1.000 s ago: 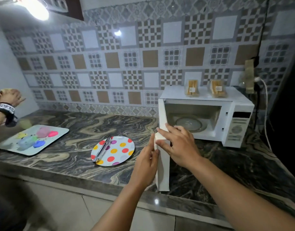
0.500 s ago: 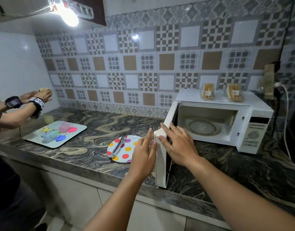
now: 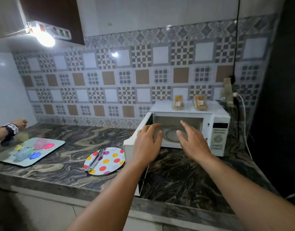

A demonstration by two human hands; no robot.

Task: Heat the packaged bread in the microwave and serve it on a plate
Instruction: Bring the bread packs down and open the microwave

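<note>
Head view, wide and bent at the edges; lower part of open microwave door (image 3: 129,150) hidden behind left hand (image 3: 147,145), contact with door impossible to judge. Left hand with fingers relaxed and spread, holding nothing. Right hand (image 3: 194,142) likewise spread flat before the cavity, holding nothing, blocking part of the glass turntable (image 3: 170,135). White microwave (image 3: 216,117) on marble counter (image 3: 73,139), cavity otherwise bare. Two packaged bread packs (image 3: 177,102) (image 3: 200,102) upright on microwave top, labels too small to read. Polka-dot plate (image 3: 108,161) left of door, utensil (image 3: 95,160) across it, kind unclear. Tray (image 3: 58,144) far left with blurred coloured items. Another person's hand (image 3: 21,123) cut off at frame edge
</note>
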